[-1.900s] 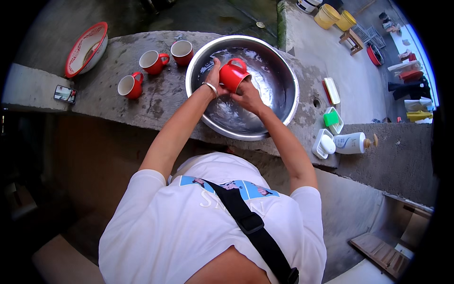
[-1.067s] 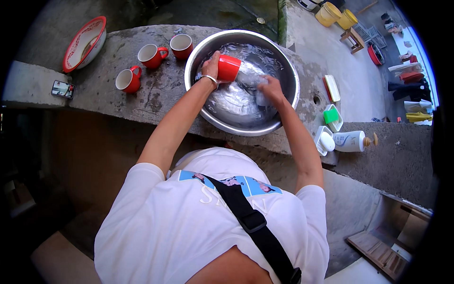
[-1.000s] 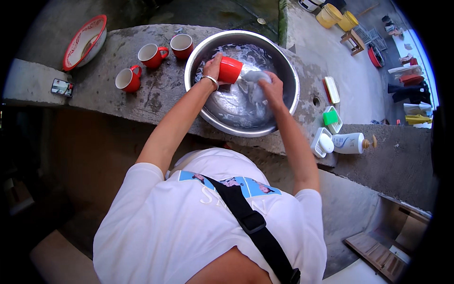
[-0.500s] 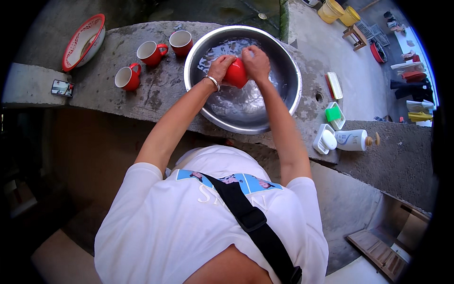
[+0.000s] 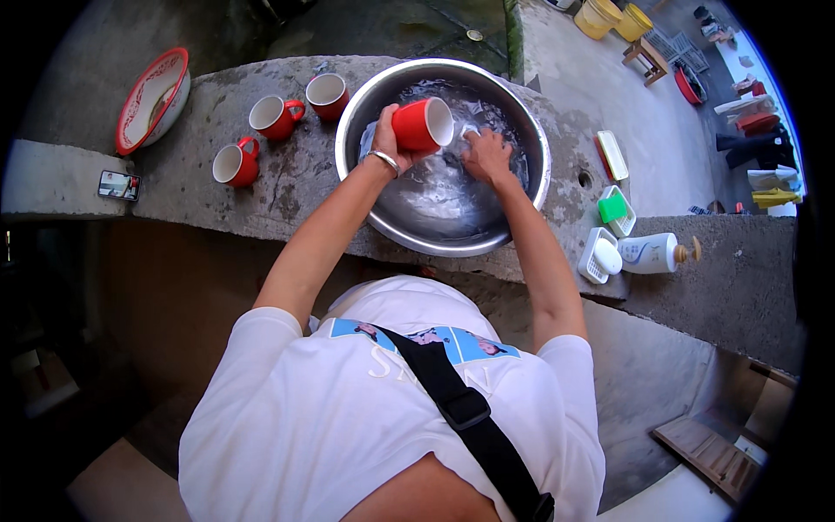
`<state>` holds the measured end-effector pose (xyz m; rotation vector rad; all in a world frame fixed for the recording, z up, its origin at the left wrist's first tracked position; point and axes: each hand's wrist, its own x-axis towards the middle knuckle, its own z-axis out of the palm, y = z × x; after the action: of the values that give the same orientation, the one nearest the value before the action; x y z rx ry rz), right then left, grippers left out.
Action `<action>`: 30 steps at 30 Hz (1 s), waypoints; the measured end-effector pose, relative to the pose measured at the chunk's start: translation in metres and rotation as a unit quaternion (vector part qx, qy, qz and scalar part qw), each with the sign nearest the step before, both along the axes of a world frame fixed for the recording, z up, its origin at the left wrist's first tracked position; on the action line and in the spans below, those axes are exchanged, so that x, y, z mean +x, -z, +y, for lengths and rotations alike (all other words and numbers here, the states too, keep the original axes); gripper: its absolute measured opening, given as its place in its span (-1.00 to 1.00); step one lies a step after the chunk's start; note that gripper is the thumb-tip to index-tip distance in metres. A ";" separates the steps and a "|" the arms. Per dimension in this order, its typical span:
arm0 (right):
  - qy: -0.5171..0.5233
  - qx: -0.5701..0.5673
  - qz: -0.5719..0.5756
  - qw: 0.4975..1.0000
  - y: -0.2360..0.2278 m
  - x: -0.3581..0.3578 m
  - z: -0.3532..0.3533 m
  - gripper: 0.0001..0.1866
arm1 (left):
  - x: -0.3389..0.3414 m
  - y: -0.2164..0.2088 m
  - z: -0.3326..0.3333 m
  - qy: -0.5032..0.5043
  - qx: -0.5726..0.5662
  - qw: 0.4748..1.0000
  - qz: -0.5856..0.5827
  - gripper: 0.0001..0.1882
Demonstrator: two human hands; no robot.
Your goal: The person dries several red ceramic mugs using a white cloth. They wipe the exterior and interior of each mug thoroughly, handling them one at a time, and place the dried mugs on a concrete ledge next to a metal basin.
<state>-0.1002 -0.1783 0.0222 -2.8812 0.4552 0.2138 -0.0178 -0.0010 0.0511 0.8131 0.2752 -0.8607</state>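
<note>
My left hand [image 5: 387, 139] grips a red mug [image 5: 416, 128] over the left side of a wide steel basin [image 5: 352, 187]. The mug is tipped, its white inside facing right. My right hand [image 5: 489, 157] is apart from the mug, down at the water [image 5: 439, 196] in the basin. Its fingers are bent, with a small whitish patch at their tips; whether that is foam, splash or a cloth I cannot make out. Left of the basin stand three more red mugs with white insides: one beside the rim [image 5: 327, 96], a middle one [image 5: 275, 117] and a nearer one [image 5: 235, 163].
The basin rests on a concrete ledge [image 5: 287, 196]. An enamel bowl [image 5: 155, 102] with a red rim leans at the far left, near a phone [image 5: 118, 184]. To the right lie a brush [image 5: 611, 157], a green block [image 5: 612, 208], a white soap [image 5: 606, 256] and a pump bottle [image 5: 651, 253].
My hands have parted. The left has turned the mug so its opening faces right, and the right has let go of the mug and moved down right to the water.
</note>
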 end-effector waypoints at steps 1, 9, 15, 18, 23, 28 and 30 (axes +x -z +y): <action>0.023 0.028 -0.052 0.998 0.004 -0.002 0.005 -0.36 | 0.003 0.003 0.001 -0.004 -0.024 1.000 0.012 -0.39; -0.055 0.476 -0.250 0.842 -0.028 -0.003 0.019 -0.43 | 0.005 0.009 0.004 0.130 0.060 0.990 -0.010 -0.39; -0.010 0.602 -0.148 0.784 -0.027 -0.015 0.013 -0.73 | 0.007 0.008 0.011 0.120 0.056 0.980 -0.146 -0.29; 0.049 0.718 -0.091 0.689 -0.037 -0.021 0.023 -0.78 | 0.007 -0.028 0.022 0.173 0.146 0.922 -0.314 -0.19; 0.080 0.812 -0.009 0.577 -0.039 -0.018 0.028 -0.76 | 0.018 -0.083 0.033 0.303 0.220 0.858 -0.352 -0.06; 0.064 0.732 0.009 0.678 -0.071 -0.015 0.034 -0.66 | 0.035 -0.069 0.063 0.241 0.200 0.920 -0.237 -0.17; 0.067 0.657 -0.093 0.745 -0.064 -0.014 0.015 -0.61 | 0.026 -0.068 0.085 0.140 0.123 0.963 -0.193 -0.20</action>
<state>-0.1139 -0.1637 0.0858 -1.4343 0.2698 0.1254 0.0082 0.0837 0.1192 1.2538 -0.0835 -0.9203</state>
